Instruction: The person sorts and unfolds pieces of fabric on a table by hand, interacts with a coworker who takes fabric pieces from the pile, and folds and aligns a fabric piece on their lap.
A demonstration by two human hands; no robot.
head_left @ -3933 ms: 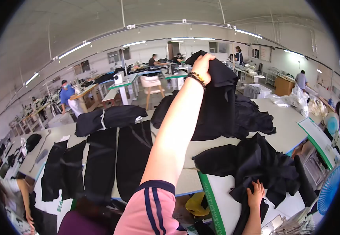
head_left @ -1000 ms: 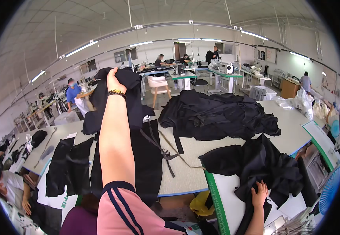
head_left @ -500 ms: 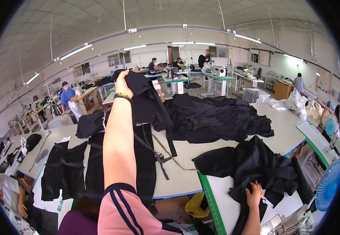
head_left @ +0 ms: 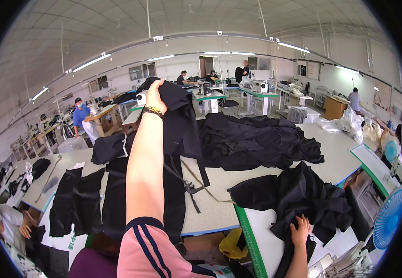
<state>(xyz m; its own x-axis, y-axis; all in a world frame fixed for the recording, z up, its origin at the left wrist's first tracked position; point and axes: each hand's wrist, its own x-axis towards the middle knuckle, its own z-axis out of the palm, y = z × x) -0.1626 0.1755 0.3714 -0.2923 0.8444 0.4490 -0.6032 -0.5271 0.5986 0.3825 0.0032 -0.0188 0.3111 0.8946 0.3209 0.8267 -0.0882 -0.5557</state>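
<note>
High over the table's left half, my left hand (head_left: 155,96) pinches the top edge of a black fabric piece (head_left: 178,116), which hangs down from my fingers. At the lower right, my right hand (head_left: 300,230) rests with fingers apart on a crumpled black garment (head_left: 298,197). That garment lies partly across a green-edged sewing table (head_left: 252,236). Below my left arm, a flat black panel (head_left: 175,199) lies on the tabletop. A dark drawstring (head_left: 191,187) trails beside it.
A large heap of black fabric (head_left: 256,141) lies across the table's middle. Black cut pieces (head_left: 73,201) lie at the left, and a blue fan (head_left: 390,218) stands at the right. A seated co-worker (head_left: 13,222) is at the lower left; other people work farther back.
My left hand has moved slightly right and up, and the fabric hanging from it now falls straighter. My right hand stays on the crumpled garment.
</note>
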